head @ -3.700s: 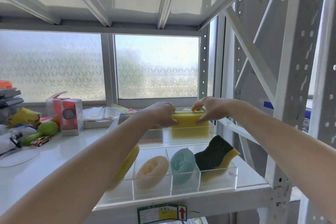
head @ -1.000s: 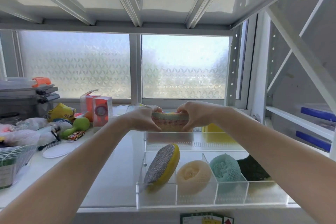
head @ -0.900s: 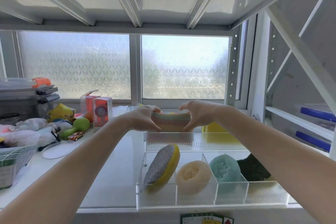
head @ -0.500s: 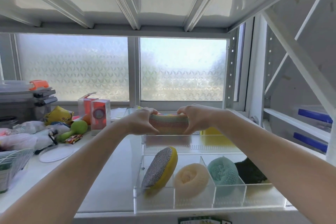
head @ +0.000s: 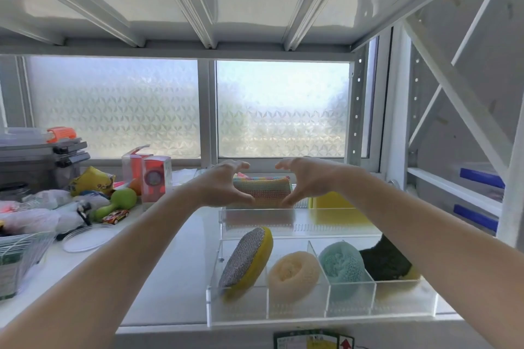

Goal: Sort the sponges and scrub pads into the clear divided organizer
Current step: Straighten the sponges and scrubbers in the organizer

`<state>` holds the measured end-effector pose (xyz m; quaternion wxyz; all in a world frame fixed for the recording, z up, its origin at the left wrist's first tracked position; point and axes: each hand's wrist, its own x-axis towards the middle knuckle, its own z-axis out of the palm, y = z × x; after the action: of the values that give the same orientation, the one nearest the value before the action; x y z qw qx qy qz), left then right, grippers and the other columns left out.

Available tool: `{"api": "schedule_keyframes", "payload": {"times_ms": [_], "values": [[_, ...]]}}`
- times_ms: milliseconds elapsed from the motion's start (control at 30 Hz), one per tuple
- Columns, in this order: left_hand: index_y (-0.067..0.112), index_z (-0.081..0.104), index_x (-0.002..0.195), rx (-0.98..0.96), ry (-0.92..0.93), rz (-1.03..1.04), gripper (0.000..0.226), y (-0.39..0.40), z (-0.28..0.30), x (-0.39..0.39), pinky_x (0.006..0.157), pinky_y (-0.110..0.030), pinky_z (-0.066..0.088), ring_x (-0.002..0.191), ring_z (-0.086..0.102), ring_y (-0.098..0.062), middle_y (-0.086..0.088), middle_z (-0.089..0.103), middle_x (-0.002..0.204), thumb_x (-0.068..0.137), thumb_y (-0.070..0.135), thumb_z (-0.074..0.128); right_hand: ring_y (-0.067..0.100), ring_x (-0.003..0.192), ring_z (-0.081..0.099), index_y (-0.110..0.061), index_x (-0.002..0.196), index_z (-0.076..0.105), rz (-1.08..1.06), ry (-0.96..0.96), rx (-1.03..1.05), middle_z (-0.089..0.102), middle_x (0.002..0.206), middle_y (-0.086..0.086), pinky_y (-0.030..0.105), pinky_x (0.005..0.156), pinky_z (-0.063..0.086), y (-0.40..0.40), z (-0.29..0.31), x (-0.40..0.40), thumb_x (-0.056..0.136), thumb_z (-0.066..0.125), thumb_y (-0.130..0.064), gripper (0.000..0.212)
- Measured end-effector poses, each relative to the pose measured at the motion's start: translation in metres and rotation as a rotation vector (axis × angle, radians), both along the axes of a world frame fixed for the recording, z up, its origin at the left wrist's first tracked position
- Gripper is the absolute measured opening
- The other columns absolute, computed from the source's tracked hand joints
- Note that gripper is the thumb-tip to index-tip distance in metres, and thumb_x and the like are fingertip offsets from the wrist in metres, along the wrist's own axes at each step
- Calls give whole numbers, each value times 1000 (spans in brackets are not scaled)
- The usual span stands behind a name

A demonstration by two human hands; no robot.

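The clear divided organizer [head: 312, 306] stands on the white shelf. Its front row holds a silver-and-yellow scrub pad [head: 243, 261], a beige round scrubber [head: 293, 272], a teal scrubber [head: 341, 263] and a dark green sponge [head: 385, 261]. In the back row a rainbow-striped sponge [head: 262, 188] stands on edge at the left, with a yellow sponge [head: 331, 204] to its right. My left hand [head: 224, 184] and my right hand [head: 303, 178] flank the striped sponge, fingers spread and lifted off it, thumbs close to its lower corners.
Left of the organizer lie a clear round lid [head: 85, 238], a toy car [head: 114, 217], a green toy [head: 119, 201], red boxes [head: 153, 178] and a wire basket [head: 19, 252]. A shelf deck hangs low overhead. A steel upright [head: 510, 207] stands at the right.
Both hands held the striped sponge by its ends above the back row; now it sits lower in the back left compartment and the fingers have spread open off it.
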<state>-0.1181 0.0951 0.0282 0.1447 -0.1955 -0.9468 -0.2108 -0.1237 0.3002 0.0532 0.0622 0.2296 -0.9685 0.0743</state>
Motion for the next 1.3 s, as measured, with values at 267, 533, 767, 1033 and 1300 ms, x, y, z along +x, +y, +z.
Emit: {"api": "schedule_keyframes", "payload": {"times_ms": [267,533,767,1033,1300], "values": [[17,39,141,-56,53,-69,79,21,14,34,111,-32,32,133,40,-19,-3,40,148,74,38,75,22,138,35,-22,145,33,-37,49,-6,37,152,0,41,114,31,20,18,31,69,80,-44,93],[23,51,132,-100,6,-146,67,30,2,75,98,-21,38,119,51,-9,7,55,131,74,48,72,20,123,49,-17,137,45,-48,15,-19,52,137,3,33,105,40,59,15,78,73,78,-39,75],[26,54,127,-120,-94,-151,62,37,-27,88,101,-23,39,118,51,-8,9,55,131,74,55,68,14,117,50,-24,125,57,-62,10,113,54,130,-5,27,96,39,69,-12,99,78,71,-47,54],[23,57,126,-456,-48,-143,49,82,-27,93,98,-36,45,117,54,-16,5,63,126,90,54,43,17,121,49,-20,134,52,-72,-141,311,52,137,-3,26,94,37,45,-36,104,93,53,-42,47],[32,53,129,-506,-118,-90,56,86,-32,85,97,-38,44,119,51,-19,2,60,128,84,63,43,17,118,51,-19,135,51,-55,-179,251,54,135,-2,28,94,40,48,-37,101,93,52,-42,48]]}}
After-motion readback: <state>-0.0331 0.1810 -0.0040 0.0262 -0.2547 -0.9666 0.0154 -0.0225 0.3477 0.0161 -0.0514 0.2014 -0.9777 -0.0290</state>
